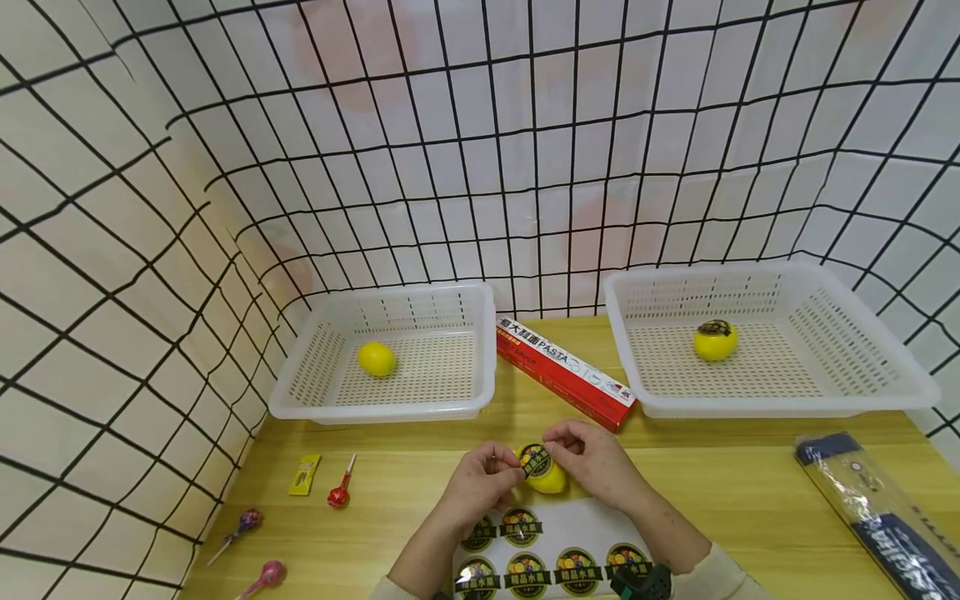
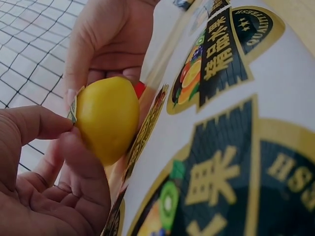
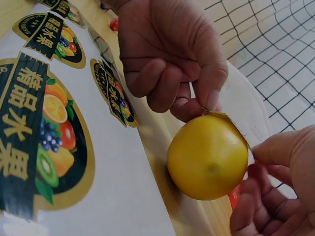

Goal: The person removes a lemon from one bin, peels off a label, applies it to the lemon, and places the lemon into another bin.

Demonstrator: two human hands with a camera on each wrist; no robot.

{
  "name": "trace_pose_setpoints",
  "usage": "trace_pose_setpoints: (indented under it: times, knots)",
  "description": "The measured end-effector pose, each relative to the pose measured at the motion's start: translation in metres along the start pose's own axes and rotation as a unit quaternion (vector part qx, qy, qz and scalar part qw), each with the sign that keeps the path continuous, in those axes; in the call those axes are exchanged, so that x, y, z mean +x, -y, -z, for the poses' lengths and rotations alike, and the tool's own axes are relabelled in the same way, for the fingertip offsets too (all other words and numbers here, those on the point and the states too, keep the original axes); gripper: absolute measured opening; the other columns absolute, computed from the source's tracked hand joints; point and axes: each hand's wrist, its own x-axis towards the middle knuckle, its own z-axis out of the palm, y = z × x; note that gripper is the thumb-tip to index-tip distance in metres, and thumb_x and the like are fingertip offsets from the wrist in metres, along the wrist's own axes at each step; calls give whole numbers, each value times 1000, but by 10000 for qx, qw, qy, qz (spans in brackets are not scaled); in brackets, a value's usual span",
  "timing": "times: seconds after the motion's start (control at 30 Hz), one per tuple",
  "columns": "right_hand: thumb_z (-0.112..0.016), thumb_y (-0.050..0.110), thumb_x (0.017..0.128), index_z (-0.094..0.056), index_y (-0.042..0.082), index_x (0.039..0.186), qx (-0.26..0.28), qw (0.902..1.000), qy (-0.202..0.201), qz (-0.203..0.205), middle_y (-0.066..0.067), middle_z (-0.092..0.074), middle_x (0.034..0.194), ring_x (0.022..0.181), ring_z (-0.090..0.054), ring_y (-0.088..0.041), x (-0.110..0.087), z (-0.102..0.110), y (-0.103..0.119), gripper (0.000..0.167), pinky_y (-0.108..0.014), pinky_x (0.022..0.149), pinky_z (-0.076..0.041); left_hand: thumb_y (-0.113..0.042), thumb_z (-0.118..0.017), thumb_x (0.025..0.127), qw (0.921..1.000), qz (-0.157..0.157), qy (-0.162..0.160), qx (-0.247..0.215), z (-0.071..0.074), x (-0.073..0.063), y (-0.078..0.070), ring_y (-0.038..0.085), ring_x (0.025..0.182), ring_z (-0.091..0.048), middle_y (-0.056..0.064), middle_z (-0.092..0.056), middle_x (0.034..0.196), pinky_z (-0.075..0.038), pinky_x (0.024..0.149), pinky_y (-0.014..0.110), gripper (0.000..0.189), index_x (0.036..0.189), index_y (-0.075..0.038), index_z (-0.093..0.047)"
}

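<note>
A yellow lemon (image 1: 552, 482) stands at the table's middle, between both hands. Across its top lies a black-and-gold round sticker (image 1: 536, 460) with a fruit picture and a banner. My left hand (image 1: 480, 482) pinches the banner's left end between thumb and index finger. On the other side, the thumb and index finger of my right hand (image 1: 596, 468) pinch its right end. The right wrist view shows the sticker's edge (image 3: 229, 120) lying along the lemon (image 3: 206, 162), with fingertips at both ends. Just in front lies a white sticker sheet (image 1: 570, 518) bearing several more such labels.
A white basket (image 1: 480, 350) at back left holds a plain lemon (image 1: 377, 359); another basket (image 1: 637, 367) at back right holds a stickered lemon (image 1: 715, 343). Between them lies a red pasta box (image 1: 562, 372). Lollipops (image 1: 339, 497) lie left, a packaged item (image 1: 877, 508) right. Black wire mesh (image 1: 532, 167) encloses the table.
</note>
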Motion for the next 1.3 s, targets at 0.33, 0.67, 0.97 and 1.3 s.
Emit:
trace_pose_setpoints:
  times: [0.33, 0.67, 0.97, 1.3]
  knots:
    - [-67, 31, 99, -69, 11, 110, 46, 9984, 502, -239, -4, -72, 99, 81, -63, -13, -1, 3, -3, 23, -27, 70, -53, -7, -69, 88, 9998, 45, 70, -165, 0, -1, 0, 13, 76, -67, 0, -59, 83, -61, 69, 27, 22, 106, 2, -59]
    - [-66, 23, 100, -61, 6, 103, 590, 9946, 822, -220, -7, -69, 96, 81, -65, -15, -5, 3, 0, 19, -28, 68, -58, -5, -69, 88, 9982, -530, -69, 255, 0, -4, -2, 10, 76, -60, 1, -60, 85, -52, 68, 20, 23, 106, 6, -59]
    - [-66, 28, 100, -60, 8, 102, 948, 9945, 442, 17, -11, -66, 114, 98, -65, -18, -12, 9, 16, 21, -26, 78, -57, -8, -70, 93, 9853, -1454, -578, 690, -2, -10, -14, 9, 82, -59, 6, -61, 93, -50, 74, 20, 18, 106, 0, -60]
    - [-60, 16, 103, -53, -7, 110, 2316, 9715, 223, 449, -30, -51, 137, 103, -67, -12, -17, 7, 24, 24, -36, 85, -62, -6, -62, 99, 9832, -1677, -662, -289, -5, -17, -27, 15, 94, -64, 13, -61, 104, -58, 90, 28, 26, 118, 8, -52]
